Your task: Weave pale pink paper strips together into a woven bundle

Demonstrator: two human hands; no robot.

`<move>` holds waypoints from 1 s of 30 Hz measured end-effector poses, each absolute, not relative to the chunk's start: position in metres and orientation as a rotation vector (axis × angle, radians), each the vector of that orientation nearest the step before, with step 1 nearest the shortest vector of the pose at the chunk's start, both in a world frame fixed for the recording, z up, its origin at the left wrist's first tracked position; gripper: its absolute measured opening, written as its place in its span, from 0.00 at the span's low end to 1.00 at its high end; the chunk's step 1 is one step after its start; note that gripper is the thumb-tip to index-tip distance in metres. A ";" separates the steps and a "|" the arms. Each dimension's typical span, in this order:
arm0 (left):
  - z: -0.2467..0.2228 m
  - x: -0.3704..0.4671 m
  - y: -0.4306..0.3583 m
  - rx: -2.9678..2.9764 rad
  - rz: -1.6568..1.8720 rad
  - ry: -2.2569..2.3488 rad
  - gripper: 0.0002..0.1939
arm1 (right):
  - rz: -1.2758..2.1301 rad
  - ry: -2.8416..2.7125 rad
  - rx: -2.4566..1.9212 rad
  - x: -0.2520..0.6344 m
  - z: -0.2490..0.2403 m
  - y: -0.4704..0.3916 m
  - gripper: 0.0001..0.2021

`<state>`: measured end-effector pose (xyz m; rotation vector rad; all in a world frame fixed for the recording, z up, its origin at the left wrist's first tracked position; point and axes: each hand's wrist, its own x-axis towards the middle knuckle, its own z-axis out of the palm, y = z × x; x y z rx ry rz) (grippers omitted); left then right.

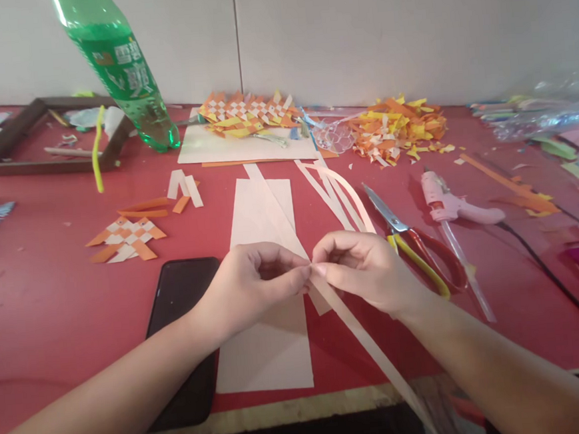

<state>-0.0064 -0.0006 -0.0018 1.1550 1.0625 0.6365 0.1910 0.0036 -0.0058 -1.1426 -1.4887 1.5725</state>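
Observation:
My left hand (pixel 269 275) and my right hand (pixel 361 265) meet over the table, thumbs and fingertips pinched together. Between them runs a long pale paper strip (pixel 364 337), slanting from the upper left down past the table's front edge. Another pale strip (pixel 339 174) curves up and over beside my right hand. Below my left hand lies a white paper sheet (pixel 263 353). A black phone (pixel 180 359) rests under my left forearm. Scissors (pixel 414 240) with red and yellow handles lie just right of my right hand. Exactly how the strips cross at my fingertips is hidden.
A green bottle (pixel 120 70) leans at the back left by a dark frame (pixel 35 167). Woven paper fish (pixel 248 113) sit on white card; one woven piece (pixel 128 238) lies left. Orange and yellow scraps (pixel 395 128) are piled behind a pink glue gun (pixel 462 207) with a cord.

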 end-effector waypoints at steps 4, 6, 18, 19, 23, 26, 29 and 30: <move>-0.002 -0.006 -0.002 1.179 0.637 1.068 0.08 | 1.580 -1.509 -1.146 0.192 -0.007 0.005 0.03; -0.002 -0.006 -0.002 1.193 0.631 1.064 0.07 | 1.596 -1.527 -1.155 0.193 -0.007 0.006 0.03; 0.001 -0.004 -0.001 1.119 0.804 1.046 0.08 | 1.651 -1.415 -1.141 0.191 -0.010 0.007 0.04; 0.001 -0.004 0.000 1.097 0.824 1.045 0.08 | 1.656 -1.409 -1.144 0.191 -0.010 0.006 0.04; 0.002 -0.004 0.001 1.025 0.901 1.067 0.09 | 1.657 -1.404 -1.155 0.192 -0.012 0.006 0.03; 0.001 -0.004 0.002 0.990 0.949 1.119 0.10 | 1.642 -1.411 -1.173 0.192 -0.011 0.006 0.03; -0.002 -0.005 0.005 0.966 0.975 1.184 0.11 | 1.643 -1.437 -1.197 0.192 -0.011 0.007 0.03; -0.004 -0.006 0.006 0.959 0.984 1.194 0.12 | 1.650 -1.446 -1.205 0.192 -0.010 0.007 0.04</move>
